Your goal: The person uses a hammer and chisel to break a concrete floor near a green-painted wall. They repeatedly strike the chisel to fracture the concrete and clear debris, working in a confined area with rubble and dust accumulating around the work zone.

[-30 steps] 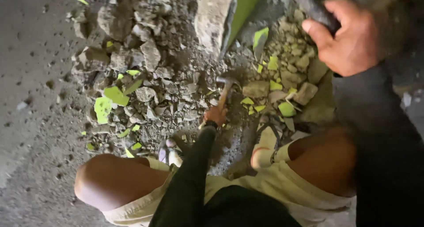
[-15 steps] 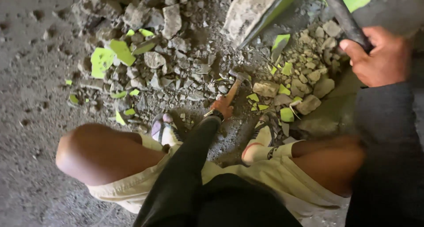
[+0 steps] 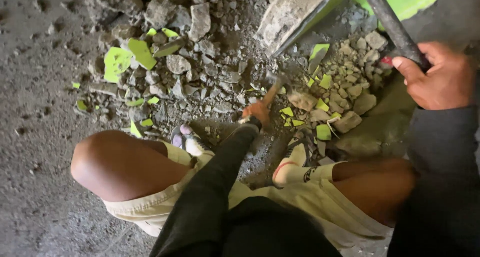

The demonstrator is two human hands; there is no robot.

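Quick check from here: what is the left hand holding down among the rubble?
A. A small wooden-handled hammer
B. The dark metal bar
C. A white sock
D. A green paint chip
A. The left hand grips a small hammer by its wooden handle, head toward the broken rubble; the dark metal bar is in the right hand.

Demolition or building site, broken concrete rubble, green-painted fragments, dusty grey floor

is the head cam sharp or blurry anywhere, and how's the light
Head view: rubble reasonably sharp and evenly lit, green fragments bright; left hand and its hammer small and slightly soft; right hand on the dark bar clear; bottom clothing in deep shadow.
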